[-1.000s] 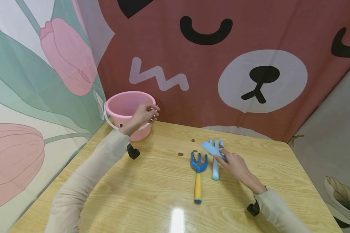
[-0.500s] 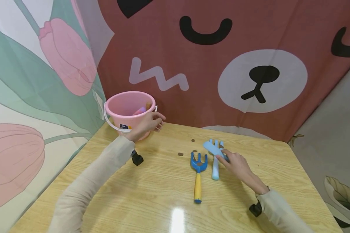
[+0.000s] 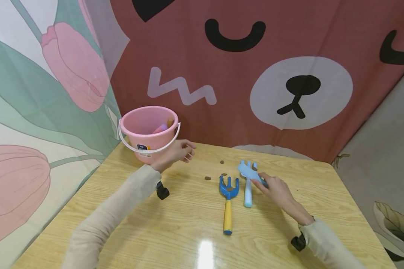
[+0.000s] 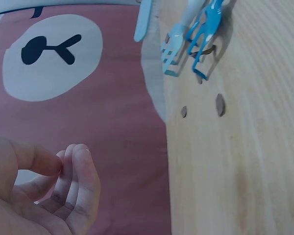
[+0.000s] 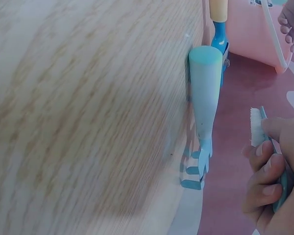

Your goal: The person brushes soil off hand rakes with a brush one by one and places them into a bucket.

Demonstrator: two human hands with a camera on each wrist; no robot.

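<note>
My right hand [image 3: 276,190] grips a light blue brush [image 3: 249,173] above the table; white bristles [image 5: 256,128] show in the right wrist view. Under the brush lies a light blue toy hand fork [image 3: 247,196], partly hidden. Left of it rests a blue toy hand fork [image 3: 227,209] with a yellow handle and a brown flat piece at its tines. My left hand [image 3: 178,152] holds nothing, its fingers loosely bent, in front of the pink bucket [image 3: 129,140]. Inside the bucket, a pinkish-purple thing [image 3: 160,129] and a brown one are partly visible.
Small brown flat pieces [image 3: 207,178] lie scattered on the wooden table [image 3: 175,231] between the bucket and the forks. A white handle [image 3: 148,151] hangs across the bucket's front. A cloth printed with a bear [image 3: 235,112] rises behind the table.
My left hand has come away from the bucket's mouth, down and to the right, uncovering the things inside; the white handle now hangs in front. My right hand and brush have shifted slightly right.
</note>
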